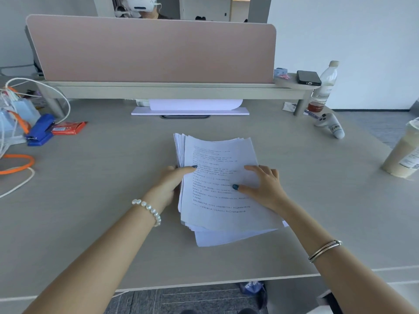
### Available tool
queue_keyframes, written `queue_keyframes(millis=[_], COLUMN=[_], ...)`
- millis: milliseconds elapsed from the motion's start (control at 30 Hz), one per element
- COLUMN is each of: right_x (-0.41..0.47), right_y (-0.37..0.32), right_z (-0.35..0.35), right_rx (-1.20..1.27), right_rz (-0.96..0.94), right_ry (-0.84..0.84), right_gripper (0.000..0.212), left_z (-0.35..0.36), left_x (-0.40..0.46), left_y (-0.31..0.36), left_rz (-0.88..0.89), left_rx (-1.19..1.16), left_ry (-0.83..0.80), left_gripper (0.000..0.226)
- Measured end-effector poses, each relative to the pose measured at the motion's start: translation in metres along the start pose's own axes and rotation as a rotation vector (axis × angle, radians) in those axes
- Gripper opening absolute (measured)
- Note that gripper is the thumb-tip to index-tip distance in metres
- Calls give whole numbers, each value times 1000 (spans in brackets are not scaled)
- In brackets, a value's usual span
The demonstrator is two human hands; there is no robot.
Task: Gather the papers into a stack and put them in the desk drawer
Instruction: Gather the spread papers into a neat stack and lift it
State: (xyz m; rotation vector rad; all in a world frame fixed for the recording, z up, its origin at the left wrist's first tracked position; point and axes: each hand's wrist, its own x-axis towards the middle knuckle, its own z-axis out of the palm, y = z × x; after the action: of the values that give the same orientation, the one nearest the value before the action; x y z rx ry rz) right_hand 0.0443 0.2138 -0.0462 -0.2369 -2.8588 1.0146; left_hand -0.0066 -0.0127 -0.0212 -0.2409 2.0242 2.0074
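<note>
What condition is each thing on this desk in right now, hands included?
papers: gathered in a loose, uneven pile, edges fanned out, lying on the desk
left hand: gripping the pile's left edge
right hand: pressed flat on the top sheet
bottle: upright, capped, nearly empty
cup: upright, lidded, mostly full
phone: lying flat on the shelf, screen dark
stapler: closed
</note>
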Motion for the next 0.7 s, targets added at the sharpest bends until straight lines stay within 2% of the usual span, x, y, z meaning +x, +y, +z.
queue_keyframes(millis=[133,233,300,367,400,500,533,600,700], right_x=[-2,0,6,11,12,10,7,3,-2], right_y=[2,2,3,3,0,-15,-22,-39,-62], right_z=[0,1,-4,-16,-25,-48,-56,-67,-81], right_rx=[-27,-13,93,346,477,723,767,815,804], right_rz=[-27,-11,59,150,168,113,75,-43,-185], right_ry=[-1,-13,-21,-8,-17,-23,32,176,320], right_gripper=[74,90,109,121,109,36,25,19,23], left_z=[9,12,11,8,7,8,9,12,14], left_x=[0,-4,-11,-15,-17,-24,-25,-30,-35], left_y=[2,1,3,8,12,31,39,58,85], left_rz=[128,256,346,410,434,506,534,588,643], left_rx=[93,125,46,-42,-75,-129,-128,-132,-136], left_ry=[-17,-40,-73,-110,-130,-196,-208,-212,-148], left_gripper=[47,47,43,38,37,42,43,43,45])
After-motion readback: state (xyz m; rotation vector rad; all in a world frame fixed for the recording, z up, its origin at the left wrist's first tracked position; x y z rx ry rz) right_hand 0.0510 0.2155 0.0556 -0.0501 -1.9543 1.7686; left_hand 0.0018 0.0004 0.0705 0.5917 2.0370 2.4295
